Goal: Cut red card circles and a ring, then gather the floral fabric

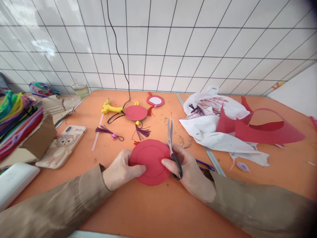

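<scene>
Between my hands is a red paper disc with a fainter circle marked inside its edge. My left hand pinches its left side, thumb on top. With my right hand I hold black-handled scissors, blades pointing away from me and nearly closed; that thumb also rests on the disc's right edge. Beyond the disc lie a round red ornament with a yellow bell and purple tassel, a smaller red ornament with a white oval centre, and a loose purple tassel with a pink bell.
A yellow glue gun with its cord lies back left, near a phone and a white case. Coloured pipe cleaners fill the far left. At right are a plastic bag, white cloth and cut red paper.
</scene>
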A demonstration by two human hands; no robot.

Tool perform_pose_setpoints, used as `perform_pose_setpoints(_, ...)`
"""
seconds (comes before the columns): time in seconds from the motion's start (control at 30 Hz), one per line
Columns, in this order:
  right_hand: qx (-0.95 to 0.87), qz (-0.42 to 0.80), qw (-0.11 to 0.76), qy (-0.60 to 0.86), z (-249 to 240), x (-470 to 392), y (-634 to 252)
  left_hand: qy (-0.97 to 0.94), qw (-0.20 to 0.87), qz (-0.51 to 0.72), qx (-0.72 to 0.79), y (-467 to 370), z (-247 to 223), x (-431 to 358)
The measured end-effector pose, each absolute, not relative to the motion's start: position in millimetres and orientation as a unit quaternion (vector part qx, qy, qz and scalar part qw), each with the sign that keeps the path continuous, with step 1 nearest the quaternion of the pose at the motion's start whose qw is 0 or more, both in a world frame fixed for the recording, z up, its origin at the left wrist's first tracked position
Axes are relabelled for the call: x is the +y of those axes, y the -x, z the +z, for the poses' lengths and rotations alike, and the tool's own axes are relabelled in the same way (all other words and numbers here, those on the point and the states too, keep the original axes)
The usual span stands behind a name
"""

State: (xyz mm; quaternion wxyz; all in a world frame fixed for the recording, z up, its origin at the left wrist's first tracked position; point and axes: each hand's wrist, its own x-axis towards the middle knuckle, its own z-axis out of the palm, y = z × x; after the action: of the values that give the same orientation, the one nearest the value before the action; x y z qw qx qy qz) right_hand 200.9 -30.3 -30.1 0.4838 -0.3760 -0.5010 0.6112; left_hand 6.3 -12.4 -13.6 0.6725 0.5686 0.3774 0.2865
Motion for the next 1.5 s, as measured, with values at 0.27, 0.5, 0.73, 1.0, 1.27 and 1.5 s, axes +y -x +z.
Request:
perform_pose_setpoints(0.27,-0.506,0.614,0.475,0.376,-30,-27,-200,-0.454,0.670,0.382,0.446,-5,-26,-7)
perform_pose_setpoints(0.5,-0.512,0.598,0.474,0.394,-30,-28,-199,-0.427,0.678,0.404,0.441,-6,-24,-7)
perform_pose_setpoints(0.73,-0.502,0.595,0.497,0.382,-34,-26,-199,-0.491,0.673,0.352,0.427,-5,-26,-6)
perform_pose_setpoints(1.0,-0.507,0.591,0.483,0.401,-31,-26,-199,-0.451,0.669,0.396,0.438,-7,-23,-7)
perform_pose_setpoints(1.27,-0.483,0.600,0.497,0.400,-32,-26,-199,-0.449,0.674,0.408,0.422,-7,-23,-8)
perform_pose_setpoints(1.5,-0.477,0.601,0.492,0.411,-31,-25,-198,-0.462,0.666,0.406,0.421,-8,-21,-9)
